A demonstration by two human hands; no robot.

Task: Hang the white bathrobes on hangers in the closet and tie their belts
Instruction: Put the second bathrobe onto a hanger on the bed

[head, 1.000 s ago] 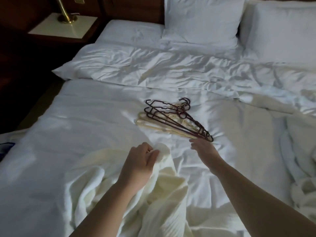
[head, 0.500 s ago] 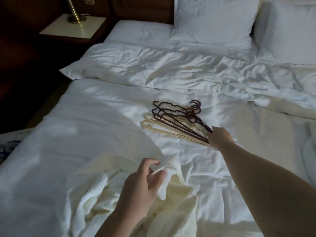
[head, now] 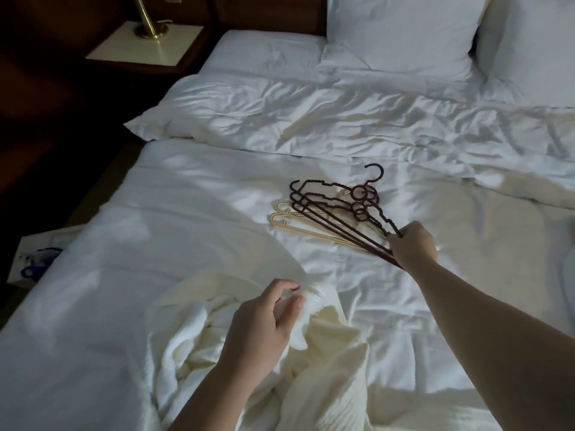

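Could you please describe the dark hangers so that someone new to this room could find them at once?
On the white bed, near its middle, lies a small pile of hangers. The dark hangers lie on top, gripped at one end by the right hand. Their dark maroon colour separates them from the cream hangers beneath.

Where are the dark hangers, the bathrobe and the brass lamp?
dark hangers (head: 336, 213), head view, on a lower bar.
bathrobe (head: 323, 337), head view, on a cream fold beside the left hand.
brass lamp (head: 151, 30), head view, on its round base.

White-sheeted bed (head: 193, 244), rumpled duvet (head: 311, 119) across it, pillows (head: 401, 29) at head, hangers (head: 336, 213) mid-bed, cream bathrobe (head: 326, 368) at near edge.
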